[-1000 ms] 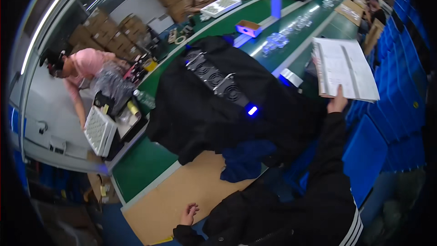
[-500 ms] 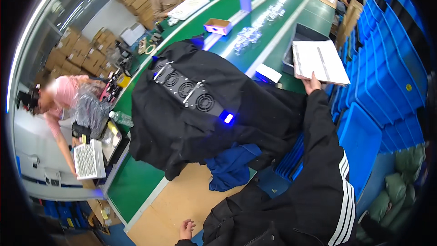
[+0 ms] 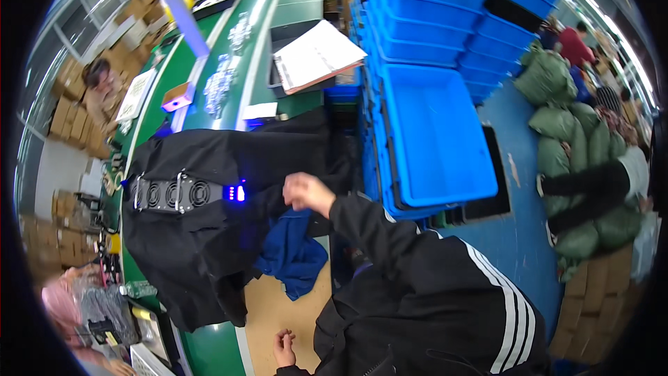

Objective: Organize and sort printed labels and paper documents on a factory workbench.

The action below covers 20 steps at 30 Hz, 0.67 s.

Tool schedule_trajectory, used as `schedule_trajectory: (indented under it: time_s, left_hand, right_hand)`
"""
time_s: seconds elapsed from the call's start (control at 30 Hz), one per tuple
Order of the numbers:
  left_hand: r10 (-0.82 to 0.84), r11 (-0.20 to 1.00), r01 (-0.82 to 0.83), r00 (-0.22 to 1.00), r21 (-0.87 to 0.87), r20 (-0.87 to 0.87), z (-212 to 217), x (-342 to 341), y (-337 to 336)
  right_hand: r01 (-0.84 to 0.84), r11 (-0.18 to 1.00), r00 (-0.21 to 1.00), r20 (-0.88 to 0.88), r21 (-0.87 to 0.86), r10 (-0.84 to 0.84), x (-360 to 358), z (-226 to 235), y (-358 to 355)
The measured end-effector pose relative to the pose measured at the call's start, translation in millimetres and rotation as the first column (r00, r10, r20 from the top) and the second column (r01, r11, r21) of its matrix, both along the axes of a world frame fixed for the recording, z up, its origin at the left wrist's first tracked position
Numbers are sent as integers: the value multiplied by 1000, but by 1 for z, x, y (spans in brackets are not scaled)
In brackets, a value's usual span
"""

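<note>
My right hand point(image 3: 306, 193) hovers beside a large black cloth point(image 3: 275, 146) draped over the green bench, its fingers curled in with nothing seen in them. A metal-framed fan unit point(image 3: 174, 195) with round grilles and glowing blue lights lies in an opening of this cloth. Low in the view, my left hand point(image 3: 283, 348) is over a tan board point(image 3: 268, 313), fingers loosely bent and apart, holding nothing. Between the hands, a crumpled blue cloth point(image 3: 293, 254) hangs over the board's edge. Farther off, a stack of white sheets point(image 3: 316, 56) rests tilted on a dark bin point(image 3: 278, 80).
Stacked blue crates point(image 3: 431, 132) stand at my right, with green sacks point(image 3: 581, 146) on the floor beyond. Clear plastic pieces point(image 3: 221, 83) and a small open box point(image 3: 178, 97) lie along the bench. Co-workers sit at the left; a plastic bottle point(image 3: 138, 289) is near one.
My right hand has let go of the sheet stack and drawn back toward the black cloth. The view has swung right, bringing more crates and the floor into sight.
</note>
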<state>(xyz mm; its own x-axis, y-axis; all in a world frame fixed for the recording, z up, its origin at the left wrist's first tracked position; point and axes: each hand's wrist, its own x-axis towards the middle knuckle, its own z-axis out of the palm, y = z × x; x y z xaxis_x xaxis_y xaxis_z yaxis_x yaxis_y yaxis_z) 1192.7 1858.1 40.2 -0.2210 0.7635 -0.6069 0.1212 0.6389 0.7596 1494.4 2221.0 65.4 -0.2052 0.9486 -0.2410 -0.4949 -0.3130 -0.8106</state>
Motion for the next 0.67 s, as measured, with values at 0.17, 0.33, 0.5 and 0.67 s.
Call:
schedule_trajectory:
  time_s: [0.17, 0.33, 0.5, 0.67]
  left_hand:
    - [-190, 962, 186, 982, 198, 2, 4, -11, 7]
    - [-328, 938, 318, 943, 141, 52, -14, -11, 6]
    - [-418, 899, 409, 908, 156, 33, -11, 0, 8]
    - [-354, 892, 401, 907, 208, -230, -22, 10, -31]
  right_hand:
    - [-281, 901, 869, 311, -331, 385, 57, -41, -191]
    - [312, 807, 912, 396, -502, -107, 145, -17, -315]
    - [506, 766, 839, 434, -397, -329, 204, -5, -360]
    - [244, 842, 864, 502, -481, 37, 205, -84, -313]
